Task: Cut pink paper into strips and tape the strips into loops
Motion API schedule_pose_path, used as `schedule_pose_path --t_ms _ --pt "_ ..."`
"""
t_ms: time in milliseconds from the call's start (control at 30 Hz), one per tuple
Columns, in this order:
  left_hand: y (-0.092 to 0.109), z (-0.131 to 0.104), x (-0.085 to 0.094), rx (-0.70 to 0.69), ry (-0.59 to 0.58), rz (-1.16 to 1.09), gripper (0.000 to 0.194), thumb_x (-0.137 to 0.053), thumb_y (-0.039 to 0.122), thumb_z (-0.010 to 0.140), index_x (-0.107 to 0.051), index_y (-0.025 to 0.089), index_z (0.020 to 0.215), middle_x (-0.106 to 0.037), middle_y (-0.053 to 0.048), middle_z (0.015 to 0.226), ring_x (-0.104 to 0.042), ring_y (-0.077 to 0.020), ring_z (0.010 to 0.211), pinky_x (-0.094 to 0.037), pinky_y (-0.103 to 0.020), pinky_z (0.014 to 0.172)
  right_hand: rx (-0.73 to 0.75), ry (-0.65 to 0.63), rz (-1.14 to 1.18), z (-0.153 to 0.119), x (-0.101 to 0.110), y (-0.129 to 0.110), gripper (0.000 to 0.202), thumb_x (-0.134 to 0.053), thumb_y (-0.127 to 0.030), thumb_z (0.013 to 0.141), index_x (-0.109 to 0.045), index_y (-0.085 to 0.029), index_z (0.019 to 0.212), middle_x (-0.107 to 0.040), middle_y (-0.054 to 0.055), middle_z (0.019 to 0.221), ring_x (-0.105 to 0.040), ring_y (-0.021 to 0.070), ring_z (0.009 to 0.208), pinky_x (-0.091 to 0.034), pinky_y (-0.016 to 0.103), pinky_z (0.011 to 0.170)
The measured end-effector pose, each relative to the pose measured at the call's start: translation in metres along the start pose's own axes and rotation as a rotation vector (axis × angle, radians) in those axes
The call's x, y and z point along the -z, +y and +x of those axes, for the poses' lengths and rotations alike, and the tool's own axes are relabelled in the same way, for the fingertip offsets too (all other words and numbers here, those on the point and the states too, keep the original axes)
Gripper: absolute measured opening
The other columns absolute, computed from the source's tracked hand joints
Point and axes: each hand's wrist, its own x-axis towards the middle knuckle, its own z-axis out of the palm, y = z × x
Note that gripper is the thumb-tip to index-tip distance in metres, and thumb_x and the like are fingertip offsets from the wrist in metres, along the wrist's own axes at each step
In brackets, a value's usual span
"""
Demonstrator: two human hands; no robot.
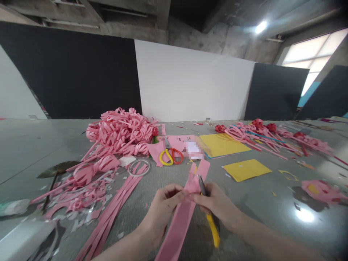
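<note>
Between my two hands is a wide pink strip [178,226] of paper-like material, its near end running down to the bottom edge. Its far end splits into two pieces, one narrow and one broad. My left hand [160,206] pinches the strip with thumb and index finger just below the split. The fingertips of my right hand [217,203] meet the strip at the same place. Tucked in that right hand are yellow-and-black pliers [213,230], with a narrow dark tip pointing away from me and the handles hanging below. The palm hides their middle.
Scissors [170,156] with yellow and red handles lie ahead, beside yellow sheets [247,170]. Left are a pink ribbon heap [122,128], a tape roll [139,168], long pink strips [116,214] and scraps. A pink flower-like piece [323,190] lies right; panels [193,79] stand behind.
</note>
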Motion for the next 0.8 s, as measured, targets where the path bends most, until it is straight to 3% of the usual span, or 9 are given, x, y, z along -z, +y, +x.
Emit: schedule_pose_path --t_ms 233,533,800 --pt "-0.002 -0.002 -0.002 0.049 -0.017 -0.160 0.022 -0.065 0.035 0.067 -0.057 0.015 0.068 -0.051 0.003 0.062 -0.042 -0.0074 0.055 -0.031 -0.018 0.053 0.023 0.019 0.040 -0.001 -0.001 0.002 0.038 -0.057 -0.037 0.069 -0.035 -0.018 0.044 -0.031 -0.008 0.036 -0.027 0.0045 0.035 -0.023 0.020 0.037" --pt "0.002 0.007 0.005 -0.123 0.036 0.193 0.018 -0.059 0.031 0.069 -0.059 0.013 0.066 -0.052 0.002 0.063 -0.044 -0.0115 0.063 -0.031 -0.022 0.059 -0.002 0.087 0.034 0.001 0.001 0.002 0.029 -0.055 -0.035 0.071 -0.039 -0.018 0.054 -0.032 -0.009 0.040 -0.027 0.0044 0.037 -0.020 0.019 0.037" --pt "-0.008 0.005 0.001 -0.044 0.042 0.111 0.019 -0.057 0.032 0.070 -0.058 0.013 0.068 -0.050 0.001 0.064 -0.043 -0.0117 0.062 -0.031 -0.022 0.059 -0.069 0.082 0.031 0.001 -0.004 0.004 0.025 -0.057 -0.032 0.067 -0.041 -0.017 0.054 -0.034 -0.008 0.039 -0.031 0.0044 0.037 -0.023 0.018 0.038"
